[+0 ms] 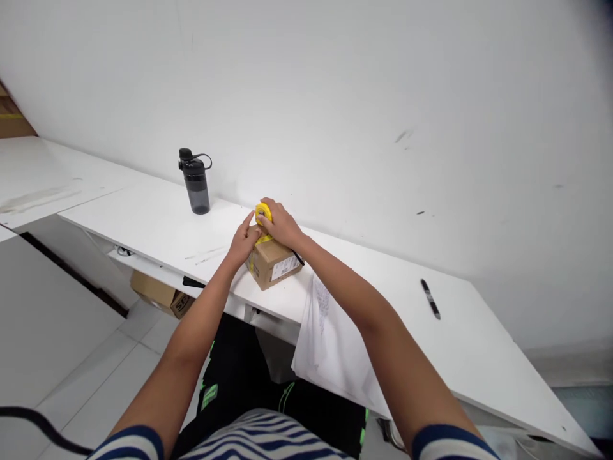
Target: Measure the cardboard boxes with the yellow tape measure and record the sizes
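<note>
A small cardboard box with a white printed label on its near side rests on the white table. My right hand is closed around a yellow tape measure at the far top edge of the box. A yellow strip shows across the box top, close to my left thumb. My left hand grips the left side of the box, thumb over the top and index finger pointing towards the tape measure. A black strap sticks out below my right hand. My fingers partly cover the box top.
Against the wall stands a dark bottle. White paper sheets hang over the table's front edge beneath my right forearm. On the right lies a black pen. Another cardboard box sits below the table at left.
</note>
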A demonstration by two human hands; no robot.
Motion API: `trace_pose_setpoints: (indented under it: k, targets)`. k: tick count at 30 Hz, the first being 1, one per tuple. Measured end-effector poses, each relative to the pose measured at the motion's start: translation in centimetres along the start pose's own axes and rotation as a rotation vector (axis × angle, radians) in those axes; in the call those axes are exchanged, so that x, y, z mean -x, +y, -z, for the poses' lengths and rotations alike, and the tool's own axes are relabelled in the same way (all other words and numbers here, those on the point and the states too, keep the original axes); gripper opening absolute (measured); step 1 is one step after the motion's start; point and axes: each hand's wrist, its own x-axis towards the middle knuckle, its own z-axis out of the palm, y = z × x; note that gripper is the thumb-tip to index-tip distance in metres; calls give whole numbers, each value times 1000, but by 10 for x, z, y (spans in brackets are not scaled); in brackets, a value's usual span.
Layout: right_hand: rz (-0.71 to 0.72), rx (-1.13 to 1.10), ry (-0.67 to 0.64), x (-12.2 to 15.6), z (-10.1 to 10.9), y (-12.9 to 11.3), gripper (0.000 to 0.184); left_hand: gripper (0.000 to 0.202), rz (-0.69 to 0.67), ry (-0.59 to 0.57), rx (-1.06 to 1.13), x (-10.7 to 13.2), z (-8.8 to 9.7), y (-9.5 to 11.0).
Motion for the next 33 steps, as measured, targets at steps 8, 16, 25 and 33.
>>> trace_pose_setpoints:
  k: [8,16,25,33]
  targets:
    - [-43,50,-41,18,9,-13,50,55,42,86,-92,9,-6,11]
    - [-71,-2,37,123,48,-11,46,38,-57,33,-296,5,1,15]
    - [-128,-18,123,149,45,-5,49,42,-43,-44,-303,-1,4,16]
    - [-107,51,122,80,27,-7,59,41,-29,-133,-164,-1,0,11]
